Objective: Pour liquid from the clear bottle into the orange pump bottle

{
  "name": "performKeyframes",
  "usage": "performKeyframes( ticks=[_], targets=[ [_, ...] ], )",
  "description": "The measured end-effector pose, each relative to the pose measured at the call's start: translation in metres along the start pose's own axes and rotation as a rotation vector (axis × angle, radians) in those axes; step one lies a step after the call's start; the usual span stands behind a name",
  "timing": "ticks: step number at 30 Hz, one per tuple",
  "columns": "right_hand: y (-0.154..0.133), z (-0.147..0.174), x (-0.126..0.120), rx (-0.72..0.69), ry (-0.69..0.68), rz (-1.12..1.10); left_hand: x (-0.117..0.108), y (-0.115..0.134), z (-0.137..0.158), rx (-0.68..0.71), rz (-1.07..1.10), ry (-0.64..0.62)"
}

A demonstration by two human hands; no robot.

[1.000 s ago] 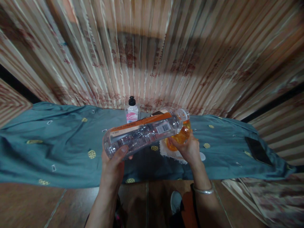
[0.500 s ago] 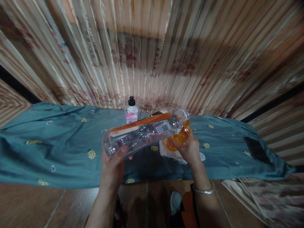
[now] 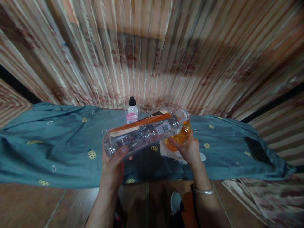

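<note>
My left hand (image 3: 114,164) is closed around the base end of a large clear plastic bottle (image 3: 142,134) with an orange and cream label and a barcode. That bottle lies tilted nearly level, its neck pointing right. Its mouth meets the neck of a second bottle (image 3: 181,134), which holds amber liquid. Around this amber bottle my right hand (image 3: 188,147) is wrapped, thumb on its near side. A white cloth (image 3: 172,153) with a frayed edge lies beneath the amber bottle. Whether liquid runs between the two mouths is too unclear to see.
A small bottle (image 3: 132,112) with a black cap and pink label stands at the back. The teal cloth (image 3: 68,136) covers the table. A white round cap-like piece (image 3: 202,156) lies by my right wrist, a dark phone-like slab (image 3: 257,150) farther right. A striped curtain (image 3: 147,63) hangs behind.
</note>
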State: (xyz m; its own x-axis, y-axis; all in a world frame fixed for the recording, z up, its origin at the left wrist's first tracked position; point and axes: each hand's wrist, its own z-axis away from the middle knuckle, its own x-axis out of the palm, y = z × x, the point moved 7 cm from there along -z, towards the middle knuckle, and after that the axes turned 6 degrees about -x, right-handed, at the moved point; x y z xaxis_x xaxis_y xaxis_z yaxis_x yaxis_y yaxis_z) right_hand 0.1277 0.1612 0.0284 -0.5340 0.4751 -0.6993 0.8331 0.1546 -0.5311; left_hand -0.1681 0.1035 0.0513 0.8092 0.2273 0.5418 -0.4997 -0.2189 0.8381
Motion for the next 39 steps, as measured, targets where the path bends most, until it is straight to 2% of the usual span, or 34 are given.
performKeyframes(
  ticks=[14, 28, 39],
  targets=[
    [0.003, -0.002, 0.001, 0.063, -0.040, -0.027, -0.001, 0.003, 0.000, -0.004, 0.007, 0.028],
    [0.003, -0.003, 0.002, 0.030, -0.029, -0.052, 0.002, 0.005, -0.005, 0.001, 0.010, 0.060],
    [0.009, -0.003, 0.003, 0.057, -0.039, -0.065, -0.001, -0.005, -0.009, -0.014, 0.029, 0.113]
  ],
)
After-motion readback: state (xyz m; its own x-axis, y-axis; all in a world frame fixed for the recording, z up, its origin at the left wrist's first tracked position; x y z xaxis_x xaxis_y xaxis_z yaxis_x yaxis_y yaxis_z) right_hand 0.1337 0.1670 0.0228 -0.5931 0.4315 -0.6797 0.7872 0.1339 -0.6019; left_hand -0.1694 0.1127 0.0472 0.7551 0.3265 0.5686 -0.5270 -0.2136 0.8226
